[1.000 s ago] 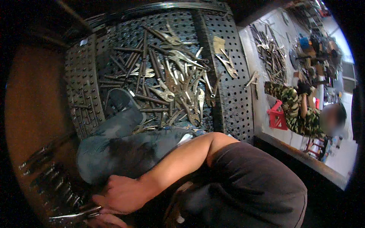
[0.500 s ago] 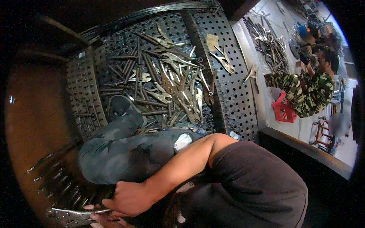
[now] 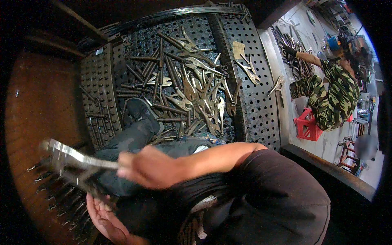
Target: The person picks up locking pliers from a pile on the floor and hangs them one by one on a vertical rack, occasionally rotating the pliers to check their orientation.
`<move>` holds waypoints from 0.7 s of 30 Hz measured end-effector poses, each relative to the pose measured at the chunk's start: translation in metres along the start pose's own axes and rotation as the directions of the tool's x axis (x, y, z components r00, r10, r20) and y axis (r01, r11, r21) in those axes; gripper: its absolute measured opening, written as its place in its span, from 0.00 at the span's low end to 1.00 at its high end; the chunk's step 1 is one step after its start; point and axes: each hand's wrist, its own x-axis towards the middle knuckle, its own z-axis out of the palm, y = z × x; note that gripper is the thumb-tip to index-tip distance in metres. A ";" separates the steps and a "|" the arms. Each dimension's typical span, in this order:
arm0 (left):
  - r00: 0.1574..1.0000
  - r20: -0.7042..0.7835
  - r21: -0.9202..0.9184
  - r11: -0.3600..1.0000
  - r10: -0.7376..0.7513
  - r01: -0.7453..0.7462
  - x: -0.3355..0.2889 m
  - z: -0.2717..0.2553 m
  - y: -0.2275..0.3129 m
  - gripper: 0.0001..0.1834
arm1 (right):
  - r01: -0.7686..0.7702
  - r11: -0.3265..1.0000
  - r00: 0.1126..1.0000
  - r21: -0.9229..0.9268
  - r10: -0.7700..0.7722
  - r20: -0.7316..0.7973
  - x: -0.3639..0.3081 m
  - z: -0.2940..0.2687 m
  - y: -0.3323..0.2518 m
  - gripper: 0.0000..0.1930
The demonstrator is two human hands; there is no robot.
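A pair of silvery locking pliers (image 3: 75, 154), smeared by motion, is held up at the left with its jaws pointing to the far left and its handles spread apart. My right hand (image 3: 153, 167) reaches across my lap from the right, its fingers closed on the upper handle. Below it, my left hand (image 3: 107, 218) curls its fingers around the end of the lower handle. On the perforated metal floor beyond my leg lies a loose heap of more locking pliers (image 3: 188, 87), mixed with dark rod-like handle parts (image 3: 161, 53).
Rows of similar tools (image 3: 67, 204) line the lower left, beside a brown panel (image 3: 45, 106). Other pliers (image 3: 279, 87) rest on the right-hand metal edge. Farther right, a person in camouflage (image 3: 339, 94) sits by a red crate (image 3: 307, 124), one gloved hand reaching toward a tool pile (image 3: 292, 49).
Both hands have come up with the pliers, which rose and now have their handles apart. My right hand moved up onto the upper handle. The other person's arm has stretched out to the pile.
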 end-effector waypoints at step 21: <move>0.880 -0.148 0.052 0.885 -0.452 0.463 0.070 -0.076 -0.097 0.27 | -0.868 0.460 0.492 -0.187 0.744 -0.453 -0.094 -0.089 0.297 0.29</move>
